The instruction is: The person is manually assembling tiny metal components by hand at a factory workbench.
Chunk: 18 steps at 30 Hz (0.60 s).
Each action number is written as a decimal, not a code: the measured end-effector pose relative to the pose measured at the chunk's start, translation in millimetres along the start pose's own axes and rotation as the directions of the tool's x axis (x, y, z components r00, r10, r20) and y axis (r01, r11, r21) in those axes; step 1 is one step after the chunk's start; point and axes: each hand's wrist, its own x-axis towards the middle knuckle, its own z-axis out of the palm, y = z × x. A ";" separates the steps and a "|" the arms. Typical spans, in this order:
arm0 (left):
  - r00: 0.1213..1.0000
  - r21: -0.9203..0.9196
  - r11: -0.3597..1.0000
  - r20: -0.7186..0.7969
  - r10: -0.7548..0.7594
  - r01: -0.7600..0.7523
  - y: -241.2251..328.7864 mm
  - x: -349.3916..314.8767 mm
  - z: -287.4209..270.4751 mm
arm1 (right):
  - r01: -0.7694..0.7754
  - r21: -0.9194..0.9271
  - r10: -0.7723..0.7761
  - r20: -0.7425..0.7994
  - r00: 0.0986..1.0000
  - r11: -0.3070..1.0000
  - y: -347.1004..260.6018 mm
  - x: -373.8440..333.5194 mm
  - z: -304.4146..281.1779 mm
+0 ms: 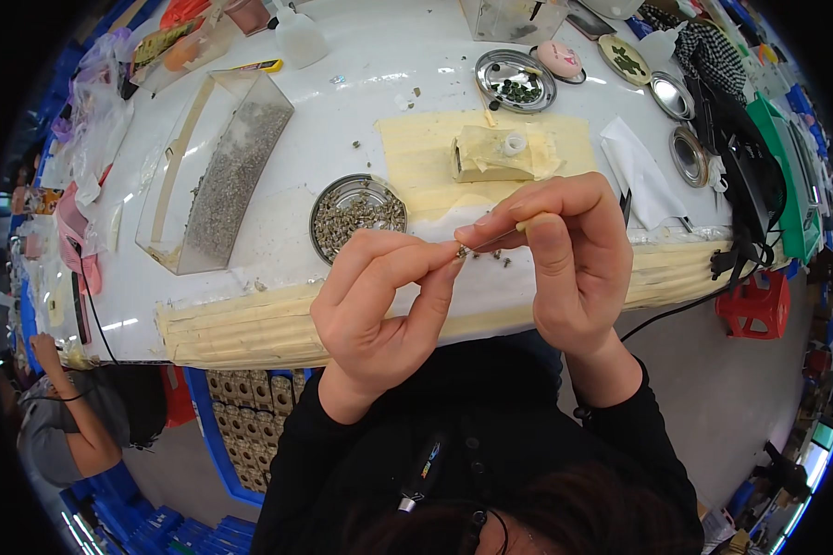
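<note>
My left hand (379, 296) pinches a tiny grey piece (460, 250) between thumb and forefinger, raised over the near edge of the white table (361, 92). My right hand (565, 259) grips a thin metal tool (495, 240) whose tip meets that piece. Both hands touch at the fingertips. A round metal tin (356, 215) full of small grey pieces lies just behind my left hand. A few loose pieces (495, 260) lie on the table under my hands.
A clear plastic box (217, 166) of grey pieces stands at the left. A yellowish mat (426, 162) carries a taped block (495, 154). Metal dishes (515, 80) and a white cloth (643, 171) lie at the back right. Another person (74, 416) crouches at the lower left. A red stool (757, 303) stands at the right.
</note>
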 end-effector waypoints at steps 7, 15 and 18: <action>1.000 0.007 1.000 0.007 0.002 -0.002 0.8 0.9 -0.2 | 0.008 -0.008 -0.008 -0.006 1.000 1.000 -0.2 0.3 0.6; 1.000 0.006 1.000 0.007 0.012 -0.012 -0.7 0.0 -1.1 | 0.085 -0.153 -0.110 -0.160 0.981 0.985 -3.4 11.1 -14.5; 1.000 0.006 1.000 0.011 0.018 -0.018 -0.2 -0.2 -1.6 | 0.106 -0.252 -0.168 -0.236 0.957 0.962 -2.4 15.4 -17.9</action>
